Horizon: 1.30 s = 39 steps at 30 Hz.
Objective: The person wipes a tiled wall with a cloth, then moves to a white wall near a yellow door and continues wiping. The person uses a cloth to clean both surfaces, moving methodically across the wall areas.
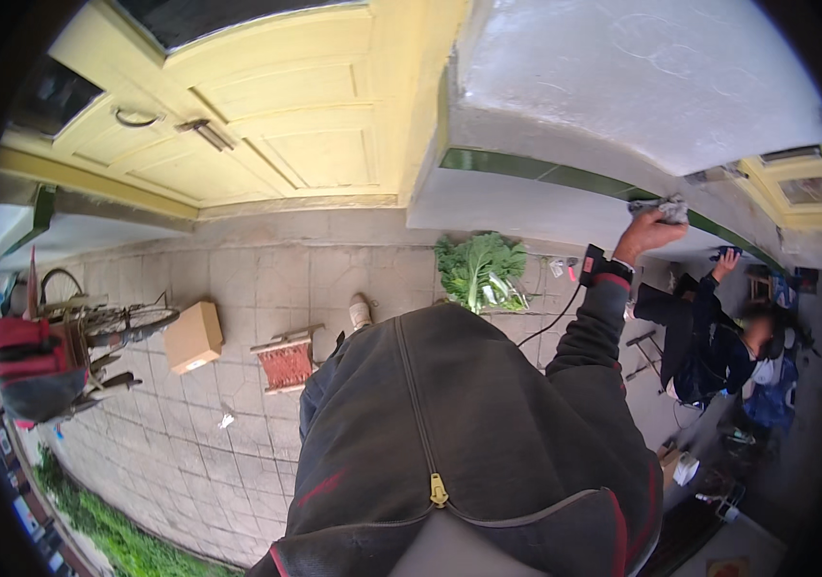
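My right hand (649,234) is closed around a crumpled grey cloth (667,209). It presses the cloth to the band of green tiles (504,164) that runs along the white wall. A dark strap and a small black device with a cable sit at my right wrist. My left hand is out of view. Before me are the lower wall (504,205) and, on the paving at its foot, a heap of leafy green vegetables (481,270). Farther right, a co-worker's hand (726,265) holds a dark blue cloth (727,253) at the same green band.
Left of me stand a small stool with a red woven seat (287,363), a cardboard box (194,337) and a bicycle (118,324). Yellow double doors (295,130) are ahead on the left. The co-worker (714,346) sits at the right, near a folding metal frame (645,353).
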Each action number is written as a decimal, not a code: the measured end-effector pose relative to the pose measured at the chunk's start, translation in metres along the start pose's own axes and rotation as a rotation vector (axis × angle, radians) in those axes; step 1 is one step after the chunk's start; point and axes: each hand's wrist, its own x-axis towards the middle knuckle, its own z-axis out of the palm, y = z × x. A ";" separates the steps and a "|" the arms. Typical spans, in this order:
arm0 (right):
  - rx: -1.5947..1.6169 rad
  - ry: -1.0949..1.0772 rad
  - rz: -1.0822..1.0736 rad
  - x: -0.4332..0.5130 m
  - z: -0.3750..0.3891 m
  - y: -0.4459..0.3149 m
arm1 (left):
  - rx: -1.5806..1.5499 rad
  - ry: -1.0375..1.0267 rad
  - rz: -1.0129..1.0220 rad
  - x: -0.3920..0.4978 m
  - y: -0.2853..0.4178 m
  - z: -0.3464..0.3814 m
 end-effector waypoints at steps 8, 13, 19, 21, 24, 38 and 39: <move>0.005 0.007 0.111 0.001 0.000 -0.014 | 0.046 -0.054 0.035 0.030 0.028 0.001; 0.089 0.039 0.155 -0.014 0.002 -0.048 | 0.067 -0.077 0.064 0.038 0.043 0.004; 0.203 -0.088 0.034 -0.078 0.007 -0.135 | 0.097 -0.112 0.096 0.048 0.065 0.005; 0.191 -0.233 -0.099 -0.105 0.002 -0.168 | 0.110 -0.122 0.109 0.052 0.072 0.007; 0.222 -0.361 -0.404 -0.137 0.000 -0.213 | 0.126 -0.144 0.129 0.058 0.083 0.012; 0.057 -0.320 -0.733 -0.068 -0.005 -0.120 | 0.244 -0.201 0.188 0.072 0.140 0.048; 0.024 -0.299 -0.711 -0.060 -0.006 -0.104 | 0.247 -0.195 0.186 0.072 0.141 0.050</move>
